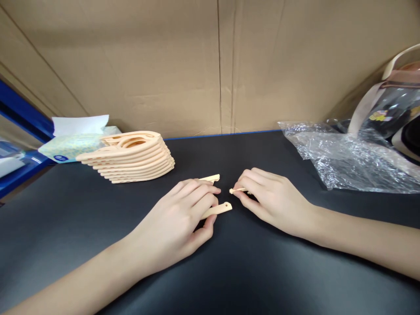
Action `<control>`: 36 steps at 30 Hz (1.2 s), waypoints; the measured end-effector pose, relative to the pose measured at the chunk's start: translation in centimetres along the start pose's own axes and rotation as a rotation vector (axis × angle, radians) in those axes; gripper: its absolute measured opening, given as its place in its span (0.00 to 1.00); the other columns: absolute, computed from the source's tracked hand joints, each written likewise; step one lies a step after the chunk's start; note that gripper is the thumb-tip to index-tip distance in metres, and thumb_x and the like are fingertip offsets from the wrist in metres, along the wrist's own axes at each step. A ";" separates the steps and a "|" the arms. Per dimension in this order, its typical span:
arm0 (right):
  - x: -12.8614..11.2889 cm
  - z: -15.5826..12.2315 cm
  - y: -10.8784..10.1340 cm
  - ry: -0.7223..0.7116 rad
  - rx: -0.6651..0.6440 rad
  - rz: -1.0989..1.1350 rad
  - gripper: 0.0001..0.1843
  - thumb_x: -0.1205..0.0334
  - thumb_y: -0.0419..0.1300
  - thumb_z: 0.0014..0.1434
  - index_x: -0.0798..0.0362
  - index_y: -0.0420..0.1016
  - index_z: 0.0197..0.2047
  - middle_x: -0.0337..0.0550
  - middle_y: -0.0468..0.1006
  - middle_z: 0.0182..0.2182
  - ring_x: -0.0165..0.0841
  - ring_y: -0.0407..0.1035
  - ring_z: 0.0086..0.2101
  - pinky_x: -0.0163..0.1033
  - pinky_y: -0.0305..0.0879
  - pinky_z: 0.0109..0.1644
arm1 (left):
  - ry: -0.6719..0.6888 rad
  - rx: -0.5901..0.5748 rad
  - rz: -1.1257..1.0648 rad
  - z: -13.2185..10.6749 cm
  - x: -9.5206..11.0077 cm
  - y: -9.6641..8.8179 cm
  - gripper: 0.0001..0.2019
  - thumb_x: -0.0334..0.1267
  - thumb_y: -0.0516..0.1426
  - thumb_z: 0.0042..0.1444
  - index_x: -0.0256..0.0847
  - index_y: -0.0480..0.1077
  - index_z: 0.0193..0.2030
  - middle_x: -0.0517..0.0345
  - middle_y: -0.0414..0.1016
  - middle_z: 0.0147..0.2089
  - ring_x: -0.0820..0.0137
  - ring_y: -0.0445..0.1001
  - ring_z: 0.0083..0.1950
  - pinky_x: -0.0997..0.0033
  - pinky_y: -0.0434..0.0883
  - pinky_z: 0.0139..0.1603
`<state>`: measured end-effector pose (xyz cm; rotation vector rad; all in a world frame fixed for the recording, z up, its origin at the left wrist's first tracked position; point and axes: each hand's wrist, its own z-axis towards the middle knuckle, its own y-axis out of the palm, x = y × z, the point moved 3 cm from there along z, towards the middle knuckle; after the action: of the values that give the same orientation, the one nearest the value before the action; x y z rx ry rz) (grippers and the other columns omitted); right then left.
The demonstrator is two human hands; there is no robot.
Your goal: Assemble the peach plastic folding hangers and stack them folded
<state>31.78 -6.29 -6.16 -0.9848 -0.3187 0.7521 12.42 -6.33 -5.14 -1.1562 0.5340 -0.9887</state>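
Note:
My left hand (185,214) rests on the black table (229,271) with its fingers closed on a peach plastic piece (220,210); one flat end with a small hole pokes out toward the right, and another end (211,178) shows above the fingers. My right hand (271,199) lies just to the right, fingers pinched on a thin peach peg (236,190) whose tip points left at the other piece. A small gap separates the two parts. A stack of several peach plastic pieces (131,156) sits at the back left.
A tissue pack (70,142) lies behind the stack at the far left, beside a blue shelf frame (19,113). Crumpled clear plastic film (348,159) and a bag (390,105) fill the back right. A cardboard wall (210,61) closes the rear.

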 end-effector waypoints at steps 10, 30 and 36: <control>-0.5 -0.1 -0.2 0.016 -0.042 0.180 0.08 0.62 0.48 0.71 0.52 0.61 0.37 0.38 0.75 0.28 0.28 0.68 0.23 0.34 0.58 0.26 | 0.071 -0.002 -0.025 0.3 0.3 -0.4 0.06 0.27 0.47 0.63 0.38 0.63 0.42 0.57 0.70 0.38 0.67 0.67 0.40 0.62 0.64 0.55; -0.7 -0.2 0.1 -0.049 -0.256 0.362 0.09 0.63 0.53 0.63 0.51 0.61 0.31 0.33 0.65 0.24 0.27 0.58 0.24 0.35 0.51 0.28 | 0.075 -0.080 0.018 0.7 0.2 0.1 0.13 0.35 0.46 0.70 0.40 0.64 0.33 0.57 0.68 0.33 0.65 0.67 0.38 0.63 0.66 0.47; -0.6 0.2 0.2 0.010 -0.259 0.380 0.11 0.64 0.52 0.65 0.51 0.58 0.30 0.31 0.63 0.23 0.26 0.54 0.22 0.34 0.48 0.27 | 0.029 -0.082 -0.076 0.4 0.0 0.3 0.11 0.36 0.47 0.70 0.40 0.67 0.38 0.55 0.71 0.40 0.65 0.67 0.43 0.61 0.66 0.51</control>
<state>31.18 -6.53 -6.17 -1.3145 -0.2253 1.0680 12.84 -6.06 -5.30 -1.2446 0.5614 -1.0583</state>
